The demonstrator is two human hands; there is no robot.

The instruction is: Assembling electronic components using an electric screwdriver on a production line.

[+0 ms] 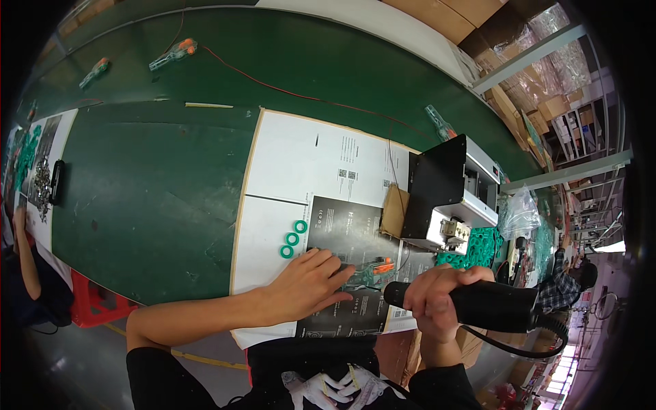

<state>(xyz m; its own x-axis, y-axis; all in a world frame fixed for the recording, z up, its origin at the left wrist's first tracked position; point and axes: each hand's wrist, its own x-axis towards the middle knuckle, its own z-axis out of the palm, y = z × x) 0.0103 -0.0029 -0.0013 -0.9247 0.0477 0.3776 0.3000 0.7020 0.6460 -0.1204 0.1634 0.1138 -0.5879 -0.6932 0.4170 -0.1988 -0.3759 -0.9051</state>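
In my right hand (pixel 437 301) is a black electric screwdriver (pixel 499 307), its tip end pointing left and its coiled cord hanging from the right end. My left hand (pixel 307 283) lies low over the cardboard sheet, thumb and index finger apart. Just beyond its fingertips is a clear plastic device (pixel 372 273) with orange parts; whether the index finger touches it I cannot tell. Three green rings (pixel 292 239) lie in a row past the left knuckles.
A black and silver box-shaped machine (pixel 437 191) stands right of the printed sheet (pixel 287 157), beside a heap of green parts (pixel 482 246). More clear devices (pixel 174 55) lie along the green table (pixel 150 205). Another person's arm (pixel 27 263) is at the far left.
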